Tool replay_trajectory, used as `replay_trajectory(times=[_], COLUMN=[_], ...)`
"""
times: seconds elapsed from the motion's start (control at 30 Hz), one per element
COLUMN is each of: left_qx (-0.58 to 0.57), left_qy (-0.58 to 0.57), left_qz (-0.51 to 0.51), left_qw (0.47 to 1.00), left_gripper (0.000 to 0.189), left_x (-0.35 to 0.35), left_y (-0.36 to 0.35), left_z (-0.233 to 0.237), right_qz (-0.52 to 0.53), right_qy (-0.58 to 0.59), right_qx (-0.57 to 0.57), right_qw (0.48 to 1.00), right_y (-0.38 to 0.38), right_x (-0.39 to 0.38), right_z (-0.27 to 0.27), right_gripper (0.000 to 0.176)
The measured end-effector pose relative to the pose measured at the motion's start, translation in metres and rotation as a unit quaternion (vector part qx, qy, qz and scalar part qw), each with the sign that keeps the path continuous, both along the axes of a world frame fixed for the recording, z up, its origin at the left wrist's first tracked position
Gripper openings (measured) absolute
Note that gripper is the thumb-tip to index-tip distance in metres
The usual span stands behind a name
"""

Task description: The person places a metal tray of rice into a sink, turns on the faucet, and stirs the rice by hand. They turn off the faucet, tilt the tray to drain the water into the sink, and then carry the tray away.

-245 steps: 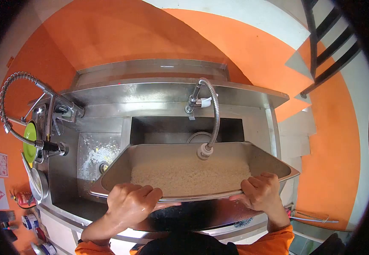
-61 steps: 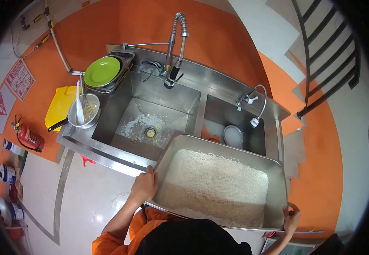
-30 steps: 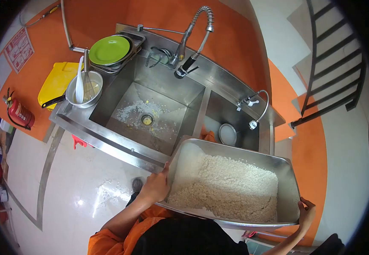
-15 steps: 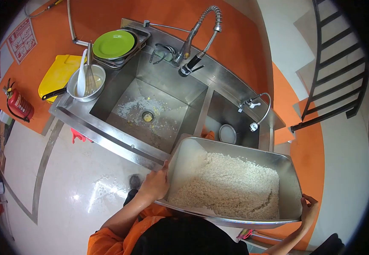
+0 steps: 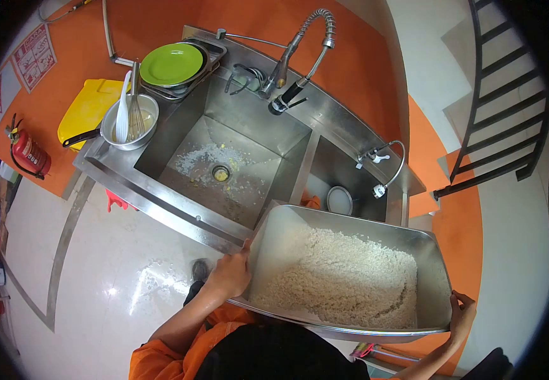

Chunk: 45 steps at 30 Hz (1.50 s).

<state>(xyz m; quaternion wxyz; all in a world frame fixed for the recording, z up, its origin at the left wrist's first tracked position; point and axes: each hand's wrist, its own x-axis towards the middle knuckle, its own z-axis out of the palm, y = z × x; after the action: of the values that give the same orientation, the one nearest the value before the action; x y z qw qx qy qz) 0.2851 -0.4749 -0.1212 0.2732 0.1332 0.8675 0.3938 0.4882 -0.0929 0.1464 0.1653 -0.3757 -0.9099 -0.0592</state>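
A deep rectangular metal pan [image 5: 436, 259] sits in front of me at the sink's right front edge, tilted slightly. White rice grains [image 5: 350, 278] cover most of its bottom, heaped toward the right. At the pan's left end, my left hand [image 5: 231, 273] grips the rim, its fingertips partly hidden by the wall. Round the right end, my right hand [image 5: 462, 315] holds the rim near the front corner. Beyond the pan is a steel sink [image 5: 249, 158]; scattered rice and yellow bits [image 5: 211, 158] lie around its drain [image 5: 221, 173].
A spring faucet [image 5: 284, 76] rises behind the sink, and a smaller tap [image 5: 380, 155] stands at the right basin. On the left are a pot [image 5: 148, 130] with a whisk, a green plate [image 5: 172, 64] and a yellow container [image 5: 91, 104]. A fire extinguisher [image 5: 29, 154] and a black railing [image 5: 502, 126] flank the area.
Almost nothing differs. The view has shifted very slightly, while both hands keep their hold on the pan and the rice looks the same.
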Motion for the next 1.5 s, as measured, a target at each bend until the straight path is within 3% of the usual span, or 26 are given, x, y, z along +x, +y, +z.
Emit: replay_trajectory(times=[0.23, 0.53, 0.6, 1.43, 1.5], left_qx=[0.004, 0.014, 0.013, 0.040, 0.045], left_qy=[-0.034, -0.017, -0.010, -0.012, -0.012], left_qz=[-0.016, -0.018, -0.015, 0.007, 0.006], left_qw=[0.999, 1.000, 1.000, 0.999, 0.999], left_gripper=[0.050, 0.049, 0.049, 0.047, 0.047], left_x=[-0.008, -0.009, -0.011, -0.012, -0.013], left_y=[-0.004, -0.006, -0.007, -0.008, -0.008], left_z=[0.011, 0.011, 0.013, -0.004, -0.002], right_qz=[-0.040, 0.027, -0.026, -0.015, -0.057], right_qy=[-0.024, 0.034, -0.014, -0.013, -0.037], right_qx=[-0.014, 0.019, -0.001, 0.062, 0.038], right_qw=[0.999, 0.999, 1.000, 0.998, 0.997], right_y=[-0.014, -0.013, -0.020, -0.027, -0.031], right_x=[-0.013, -0.014, -0.021, -0.026, -0.029], right_z=[0.008, 0.006, 0.011, 0.015, 0.018], right_gripper=[0.019, 0.019, 0.017, 0.020, 0.020])
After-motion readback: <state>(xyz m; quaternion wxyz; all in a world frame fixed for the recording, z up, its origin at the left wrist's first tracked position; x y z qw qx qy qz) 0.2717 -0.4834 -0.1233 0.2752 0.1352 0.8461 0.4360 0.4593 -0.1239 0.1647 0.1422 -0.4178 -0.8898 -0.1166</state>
